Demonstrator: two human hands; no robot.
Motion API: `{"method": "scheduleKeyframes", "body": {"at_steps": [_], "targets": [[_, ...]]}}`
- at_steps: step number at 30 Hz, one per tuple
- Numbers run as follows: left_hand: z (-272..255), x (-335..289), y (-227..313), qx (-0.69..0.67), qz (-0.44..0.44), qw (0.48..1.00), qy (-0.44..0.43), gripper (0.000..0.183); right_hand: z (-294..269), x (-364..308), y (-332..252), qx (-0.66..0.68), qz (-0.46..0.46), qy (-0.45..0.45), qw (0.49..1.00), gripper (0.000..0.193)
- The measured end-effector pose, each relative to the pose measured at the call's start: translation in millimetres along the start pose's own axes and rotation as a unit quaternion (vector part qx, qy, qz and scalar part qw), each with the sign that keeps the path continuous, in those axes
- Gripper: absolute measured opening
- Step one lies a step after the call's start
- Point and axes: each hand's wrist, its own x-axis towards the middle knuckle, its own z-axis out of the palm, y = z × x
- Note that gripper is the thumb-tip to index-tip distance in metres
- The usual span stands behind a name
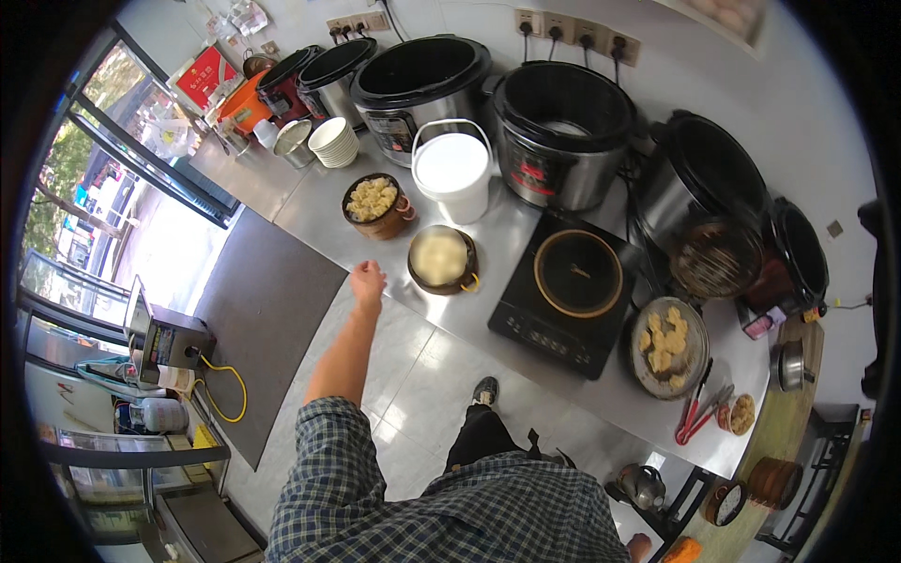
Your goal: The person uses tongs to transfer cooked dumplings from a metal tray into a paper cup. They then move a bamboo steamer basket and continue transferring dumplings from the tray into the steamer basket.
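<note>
My left hand (367,280), its fingers curled in with nothing visible in them, hovers by the near edge of the steel counter (300,211). Just right of it stands a small brown pot (441,284) with pale, blurred contents (438,256). Beyond the hand is another brown pot (374,225), heaped with yellowish chunks (372,198). A white lidded bucket (454,178) with a raised handle stands behind the two pots. My right hand (640,547) shows only in part at the lower edge, beyond my checked shirt; its fingers cannot be made out.
Several large electric cookers (563,141) line the wall. On the right are a black induction cooker (566,291), a pan (668,349) of pale pieces, and red-handled tongs (692,413). Stacked white bowls (333,143) stand at the back left. A dark mat (267,310) lies by the doorway.
</note>
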Motion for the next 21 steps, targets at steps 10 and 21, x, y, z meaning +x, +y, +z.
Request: {"method": "scheduleKeyframes", "body": {"at_steps": [10, 21], "targets": [[-60.6, 284.0, 56.2, 0.014, -0.110, 0.993, -0.040, 0.024, -28.1, 9.1, -134.0, 0.133, 0.075, -0.125, 0.980, 0.029], [-34.2, 336.9, 88.0, 0.227, 0.015, 0.952, -0.203, 0.020, -108.9, -2.1, -275.5, 0.172, 0.114, -0.043, 0.978, 0.031]]}}
